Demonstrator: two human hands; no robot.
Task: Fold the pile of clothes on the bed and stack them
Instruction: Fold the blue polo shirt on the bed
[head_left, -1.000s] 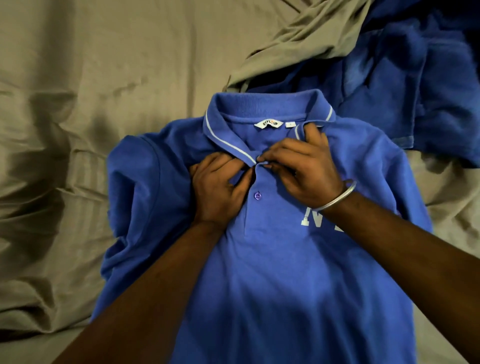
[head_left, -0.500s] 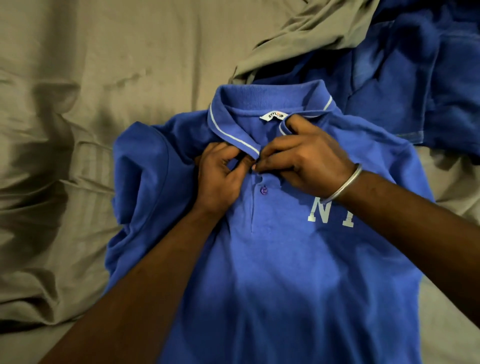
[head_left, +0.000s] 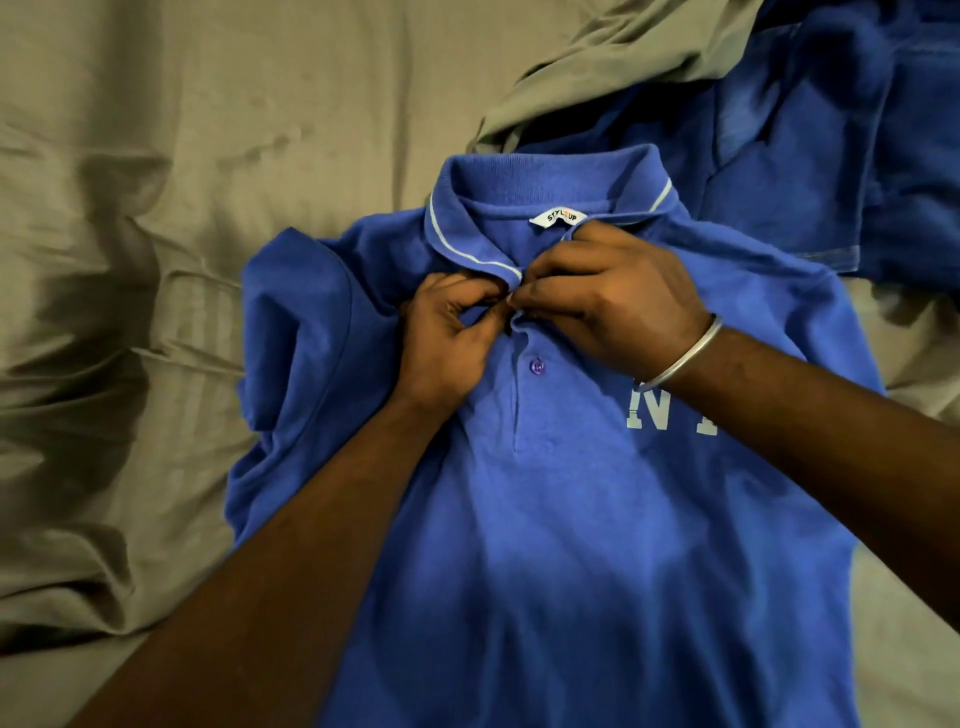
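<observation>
A: Blue cotton at the placket, both hands on it. Left hand (head_left: 447, 338): fingers curled, pinching the placket edge just under the left collar tip. Right hand (head_left: 608, 301): fingers curled, pinching the opposite placket edge and the right collar tip. Fingertips of the two hands meet at the top of the opening.

B: Wrist detail?

A: Silver bangle (head_left: 685, 358) on the right wrist. Both forearms bare, entering from the bottom edge.

B: Position of the garment?

A: Blue polo shirt (head_left: 571, 545) lies face up on the bed, collar (head_left: 483, 208) away from the person, white piping along the collar edge. One purple button (head_left: 538, 367) is visible below the hands, fastened. White neck label (head_left: 558, 218) inside the collar. White letters (head_left: 670, 410) on the chest, partly hidden by the right forearm. Left sleeve bunched and folded under itself.

B: Surroundings?

A: Beige bedsheet (head_left: 182, 260), wrinkled, lies under the shirt. Top right: pile of clothes (head_left: 831, 156), dark blue, touching the shirt's right shoulder. A fold of beige cloth (head_left: 613, 57) lies over the pile's left edge.
</observation>
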